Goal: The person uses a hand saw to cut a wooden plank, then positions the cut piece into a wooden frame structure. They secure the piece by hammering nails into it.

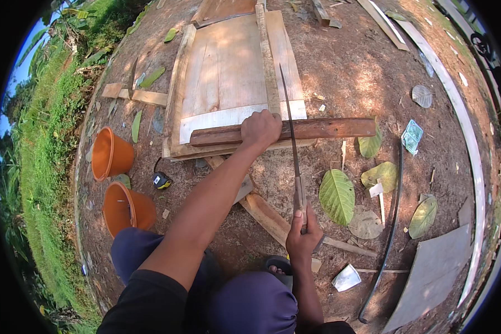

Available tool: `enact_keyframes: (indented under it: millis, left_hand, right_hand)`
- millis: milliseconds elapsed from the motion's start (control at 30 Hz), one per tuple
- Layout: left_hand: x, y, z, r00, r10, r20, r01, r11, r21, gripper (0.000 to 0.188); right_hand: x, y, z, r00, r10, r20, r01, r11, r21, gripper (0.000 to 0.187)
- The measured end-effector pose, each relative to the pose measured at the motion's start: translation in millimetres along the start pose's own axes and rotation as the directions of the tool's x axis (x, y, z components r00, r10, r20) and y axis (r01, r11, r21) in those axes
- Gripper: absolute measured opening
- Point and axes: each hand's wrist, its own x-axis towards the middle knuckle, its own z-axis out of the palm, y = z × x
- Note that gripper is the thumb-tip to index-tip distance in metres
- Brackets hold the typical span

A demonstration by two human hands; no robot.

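Note:
A dark reddish wooden beam (328,128) lies crosswise over the near end of a wooden panel frame (222,67), its right end sticking out past the frame. My left hand (261,129) is closed over the beam and presses it down. In my right hand (304,234) is the handle of a hand saw (294,145). The saw's thin blade points away from me, seen nearly edge-on, and crosses the beam just right of my left hand. Whether its teeth have cut into the wood, I cannot tell.
Two orange buckets (112,154) and a yellow-black tape measure (161,180) are at the left. Under the frame's near end runs a curved timber piece (267,214). On the right lie a hammer (378,192), a black hose (396,217), a grey board (434,278) and several large leaves.

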Motion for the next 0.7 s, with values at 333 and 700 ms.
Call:
enact_keyframes:
  millis: [333, 700]
  left_hand:
    - [-6, 6, -5, 1.000, -0.005, 0.025, 0.007, 0.998, -0.069, 0.051]
    - [-1, 10, -9, 1.000, -0.011, 0.023, 0.012, 1.000, -0.028, 0.048]
  right_hand:
    - [-24, -5, -30, 0.998, 0.051, 0.042, -0.049, 0.997, -0.051, 0.040]
    - [-78, 1, -59, 1.000, -0.011, 0.029, 0.009, 0.998, 0.060, 0.040]
